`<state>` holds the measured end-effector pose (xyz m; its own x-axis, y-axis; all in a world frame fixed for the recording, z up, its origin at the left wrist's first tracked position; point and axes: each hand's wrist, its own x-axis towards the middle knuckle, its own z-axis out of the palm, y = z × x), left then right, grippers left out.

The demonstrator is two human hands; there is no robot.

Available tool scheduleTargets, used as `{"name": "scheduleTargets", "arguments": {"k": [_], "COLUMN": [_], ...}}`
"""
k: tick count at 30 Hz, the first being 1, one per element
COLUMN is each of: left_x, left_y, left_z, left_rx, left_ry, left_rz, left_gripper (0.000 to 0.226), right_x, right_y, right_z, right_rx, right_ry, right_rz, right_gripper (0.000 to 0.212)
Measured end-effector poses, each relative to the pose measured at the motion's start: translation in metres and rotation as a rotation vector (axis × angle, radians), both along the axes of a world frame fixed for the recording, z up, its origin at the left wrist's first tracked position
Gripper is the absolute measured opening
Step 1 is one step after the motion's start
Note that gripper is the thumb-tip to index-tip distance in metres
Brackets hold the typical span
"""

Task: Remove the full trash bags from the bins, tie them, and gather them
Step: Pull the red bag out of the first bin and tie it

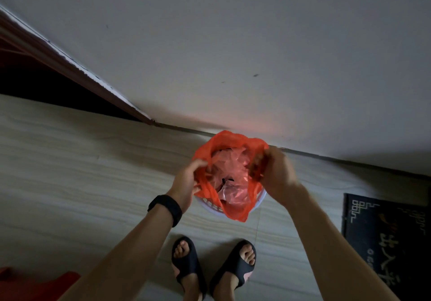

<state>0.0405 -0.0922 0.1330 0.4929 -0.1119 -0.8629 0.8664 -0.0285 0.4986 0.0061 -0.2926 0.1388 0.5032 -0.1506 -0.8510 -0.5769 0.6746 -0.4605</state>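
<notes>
One red trash bag (229, 160) sits in one small white bin (257, 201) on the floor, close to the far wall (233, 44). Crumpled plastic fills it. The left hand (186, 184) is closed on the bag's left edge. The right hand (272, 172) is closed on its right edge. Two feet in two black sandals (189, 265) stand near. One dark mat (384, 230) lies on the right.

The red bag (229, 174) hides most of the white bin (213, 205) beneath it. Right of the bin, the picture's edge cuts the black mat (387, 235).
</notes>
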Motion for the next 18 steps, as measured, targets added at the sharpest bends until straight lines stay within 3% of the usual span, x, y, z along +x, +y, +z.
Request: {"name": "scheduleTargets", "arguments": {"k": [4, 7, 11, 14, 18], "left_x": [-0.014, -0.032, -0.054, -0.064, -0.065], "left_y": [0.001, 0.0, -0.005, -0.014, -0.016], "left_z": [0.008, 0.026, 0.047, 0.053, 0.058], "left_rx": [0.104, 0.234, 0.26, 0.227, 0.167], "left_ry": [-0.111, -0.242, -0.297, -0.22, -0.082], "left_rz": [-0.098, -0.32, -0.487, -0.416, -0.321], "left_gripper": [0.019, 0.023, 0.03, 0.012, 0.012], "right_x": [-0.035, -0.062, -0.077, -0.081, -0.084], "right_y": [0.013, 0.021, 0.04, 0.047, 0.048], "right_z": [0.008, 0.022, 0.039, 0.043, 0.048], "right_rx": [-0.305, -0.485, -0.498, -0.499, -0.472], "right_ry": [0.108, 0.156, 0.128, 0.123, 0.089], "right_rz": [0.361, 0.463, 0.58, 0.641, 0.681], "right_gripper": [0.032, 0.032, 0.024, 0.016, 0.018]}}
